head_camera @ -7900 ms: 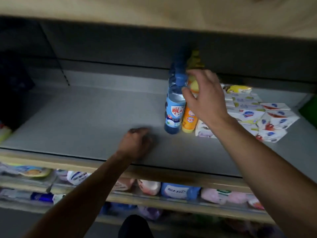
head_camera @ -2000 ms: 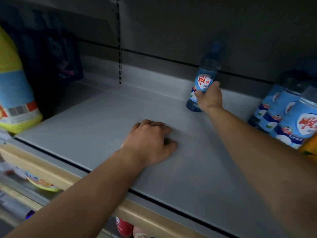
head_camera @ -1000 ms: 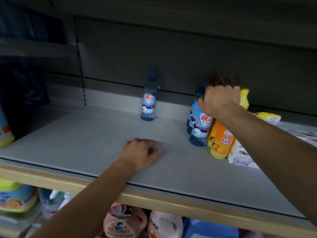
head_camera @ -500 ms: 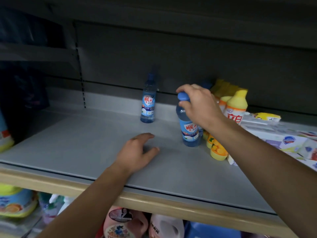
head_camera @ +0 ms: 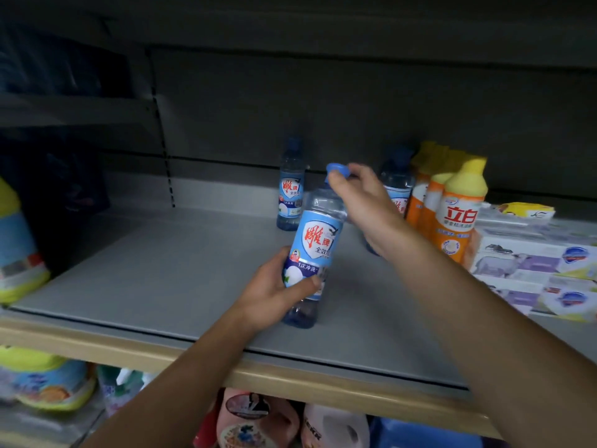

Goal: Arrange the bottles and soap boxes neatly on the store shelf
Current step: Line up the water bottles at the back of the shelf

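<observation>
Head camera view looks down onto a grey store shelf (head_camera: 155, 279) with a pale wooden front edge. Near the middle, the left hand (head_camera: 274, 289) wraps its fingers and thumb around the lower part of a clear bottle (head_camera: 318, 244) with a blue label and blue cap, so its grip is closed around the bottle's body. That bottle leans slightly to the right, its base at or just above the shelf surface; contact cannot be told. The right hand (head_camera: 365, 205) reaches in from the right and pinches the bottle's cap between thumb and fingertips. Behind, close to the back wall, a second blue-label bottle (head_camera: 290, 185) stands upright on its own. Another blue-label bottle (head_camera: 399, 182) stands further right, partly hidden by the right hand, just beside a row of orange bottles (head_camera: 458, 215) with yellow caps. Right of the orange bottles lie stacked soap boxes (head_camera: 533, 260) in white and purple, with a yellow packet (head_camera: 526, 210) on top towards the back. At the far left edge a large yellow and blue container (head_camera: 16, 250) sits on the shelf. Below, a lower shelf holds assorted refill pouches (head_camera: 258, 421), blurred and dim.
</observation>
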### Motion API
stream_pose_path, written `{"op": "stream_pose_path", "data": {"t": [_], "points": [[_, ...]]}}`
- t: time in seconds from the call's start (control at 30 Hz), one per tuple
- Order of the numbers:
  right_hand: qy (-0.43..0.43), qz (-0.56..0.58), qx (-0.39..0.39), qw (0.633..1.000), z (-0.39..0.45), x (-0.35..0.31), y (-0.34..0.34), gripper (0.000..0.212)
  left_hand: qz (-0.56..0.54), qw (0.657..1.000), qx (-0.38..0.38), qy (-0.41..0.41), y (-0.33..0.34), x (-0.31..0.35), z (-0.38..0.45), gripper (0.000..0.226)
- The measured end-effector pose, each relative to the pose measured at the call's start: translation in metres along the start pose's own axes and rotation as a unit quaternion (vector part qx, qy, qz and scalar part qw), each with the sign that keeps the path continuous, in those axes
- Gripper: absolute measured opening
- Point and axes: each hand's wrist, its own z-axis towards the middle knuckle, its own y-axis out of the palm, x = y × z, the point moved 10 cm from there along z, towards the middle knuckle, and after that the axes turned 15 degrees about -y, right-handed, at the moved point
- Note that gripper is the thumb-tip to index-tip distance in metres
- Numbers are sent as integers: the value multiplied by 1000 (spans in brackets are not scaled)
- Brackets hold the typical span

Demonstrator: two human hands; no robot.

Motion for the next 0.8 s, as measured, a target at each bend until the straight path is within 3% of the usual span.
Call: {"op": "stream_pose_path", "data": {"t": [0.1,0.23,0.37,0.5,0.57,0.67,0.8], "points": [[124,211,-55,968,-37,54,40,29,-50,997,-23,-46,1,-8,7,46],[112,338,-19,934,-48,72,54,18,-111,990,-32,-81,-2,-16,15,45],[135,318,39,938,-48,92,55,29,-178,975,-72,-110,0,-20,18,51],[173,283,94,939,-48,109,45,41,-166,982,-42,-83,-6,-19,20,58],[187,237,121,946,-47,117,36,47,-128,990,-3,-58,-11,-16,18,62],[198,197,154,948,-47,123,26,60,19,998,58,3,-14,-5,13,64],[172,187,123,959,-45,115,24,74,65,994,80,19,-10,-2,8,60]]}}
